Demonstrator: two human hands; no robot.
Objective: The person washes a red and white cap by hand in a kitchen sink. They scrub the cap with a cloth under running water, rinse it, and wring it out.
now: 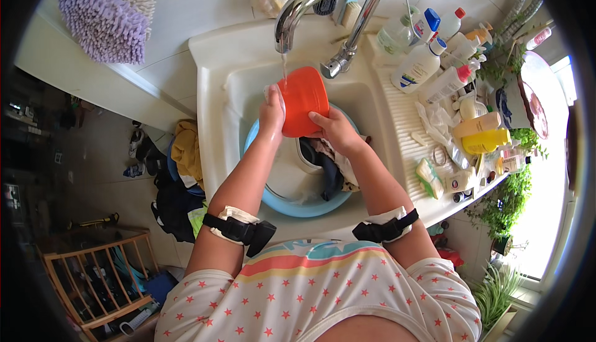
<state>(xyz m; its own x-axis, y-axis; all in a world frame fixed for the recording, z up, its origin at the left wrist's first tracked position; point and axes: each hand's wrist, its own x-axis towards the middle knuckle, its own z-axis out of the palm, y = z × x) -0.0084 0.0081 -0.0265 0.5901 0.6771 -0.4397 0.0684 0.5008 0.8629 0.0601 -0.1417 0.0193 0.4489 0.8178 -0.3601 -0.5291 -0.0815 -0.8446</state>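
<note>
An orange bowl-like plastic vessel (305, 102) is tilted between my two hands, its side towards me. My left hand (271, 111) grips its left edge, with some white suds or cloth at the fingertips. On its lower right side, my right hand (336, 130) holds it with the thumb on the outer wall. Water runs from the chrome faucet (285, 39) onto the left edge of the vessel. Underneath, a light blue basin (279, 206) rests in the white sink (212, 104). Wet clothes (331, 179) and whitish water lie in the basin, partly hidden by my right arm.
Several bottles (416, 67) and a yellow bottle (486, 141) crowd the ribbed drainboard (393, 123) on the right. A scrub brush (351, 13) hangs behind the faucet. Left of the sink, a mustard-coloured garment (187, 151) lies in a blue tub; a wooden rack (100, 281) stands on the floor.
</note>
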